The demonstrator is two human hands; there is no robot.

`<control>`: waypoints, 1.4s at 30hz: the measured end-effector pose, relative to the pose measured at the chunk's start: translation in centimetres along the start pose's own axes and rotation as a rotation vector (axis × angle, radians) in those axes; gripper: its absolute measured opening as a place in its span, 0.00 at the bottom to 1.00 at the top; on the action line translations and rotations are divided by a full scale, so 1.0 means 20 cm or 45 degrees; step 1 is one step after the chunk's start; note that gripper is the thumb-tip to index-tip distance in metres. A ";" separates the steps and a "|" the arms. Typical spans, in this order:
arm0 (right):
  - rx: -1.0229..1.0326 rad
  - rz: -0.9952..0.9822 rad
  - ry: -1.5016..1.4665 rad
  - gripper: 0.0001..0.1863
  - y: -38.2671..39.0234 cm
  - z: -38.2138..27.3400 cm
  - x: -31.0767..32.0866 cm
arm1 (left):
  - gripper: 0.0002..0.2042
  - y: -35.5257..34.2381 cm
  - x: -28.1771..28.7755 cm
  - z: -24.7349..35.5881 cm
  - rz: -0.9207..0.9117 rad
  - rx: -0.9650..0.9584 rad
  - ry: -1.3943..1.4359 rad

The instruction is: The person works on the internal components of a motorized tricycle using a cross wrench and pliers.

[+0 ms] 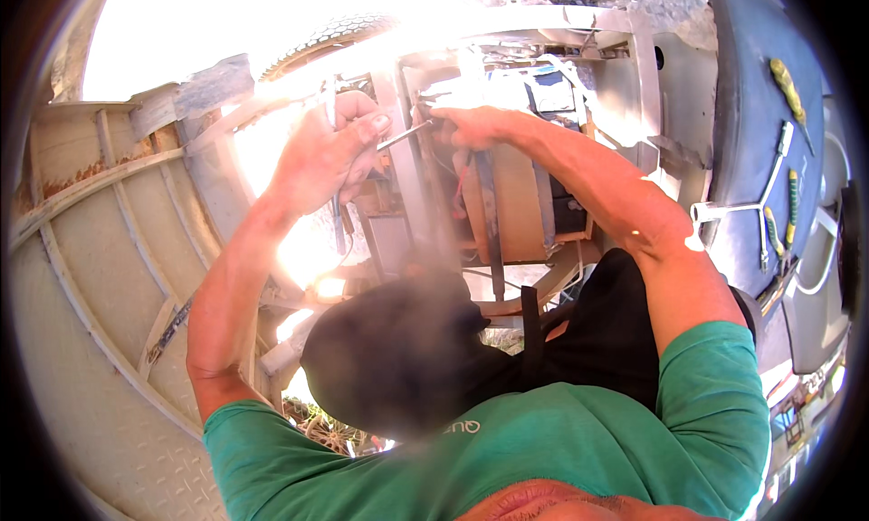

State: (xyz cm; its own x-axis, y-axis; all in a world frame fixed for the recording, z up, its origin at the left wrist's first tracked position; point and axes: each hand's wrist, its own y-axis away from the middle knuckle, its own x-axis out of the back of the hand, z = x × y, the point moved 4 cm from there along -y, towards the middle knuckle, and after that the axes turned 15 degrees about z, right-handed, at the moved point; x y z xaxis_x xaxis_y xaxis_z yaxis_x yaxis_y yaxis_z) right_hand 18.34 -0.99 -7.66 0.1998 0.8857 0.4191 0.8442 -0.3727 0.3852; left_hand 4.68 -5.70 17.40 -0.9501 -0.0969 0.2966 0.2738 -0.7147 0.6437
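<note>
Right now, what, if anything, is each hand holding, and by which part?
The left hand holds a thin metal rod by its left end; for the right hand, I cannot tell.

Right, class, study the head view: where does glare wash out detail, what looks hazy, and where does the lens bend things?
Head view: glare whitens the upper left, around the left hand and part of the tyre; head view: smoky haze blurs the black trousers left of centre; head view: ribs at left curve, corners go black.
</note>
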 end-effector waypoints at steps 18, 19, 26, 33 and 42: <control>-0.003 -0.108 -0.179 0.39 0.01 0.01 0.00 | 0.21 -0.01 -0.02 -0.02 -0.142 -0.039 -0.036; 0.006 -0.098 -0.176 0.39 0.02 0.01 0.01 | 0.20 -0.02 -0.01 -0.02 -0.145 -0.047 -0.047; -0.035 -0.015 -0.124 0.38 0.00 0.03 -0.01 | 0.18 0.00 0.00 0.01 -0.089 -0.019 -0.013; -0.047 0.028 -0.092 0.38 0.03 -0.02 0.02 | 0.18 0.07 -0.04 -0.04 0.193 0.097 0.128; -0.051 0.063 -0.031 0.37 0.04 -0.01 0.03 | 0.17 0.11 -0.01 0.05 0.348 0.169 0.404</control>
State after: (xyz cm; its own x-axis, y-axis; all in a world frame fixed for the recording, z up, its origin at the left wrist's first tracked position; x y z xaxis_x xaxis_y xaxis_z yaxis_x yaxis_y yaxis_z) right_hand 18.96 -0.86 -7.03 0.2528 0.8722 0.4187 0.8126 -0.4263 0.3975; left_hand 5.73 -6.56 19.54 -0.8331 -0.4931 0.2507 0.5189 -0.5396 0.6630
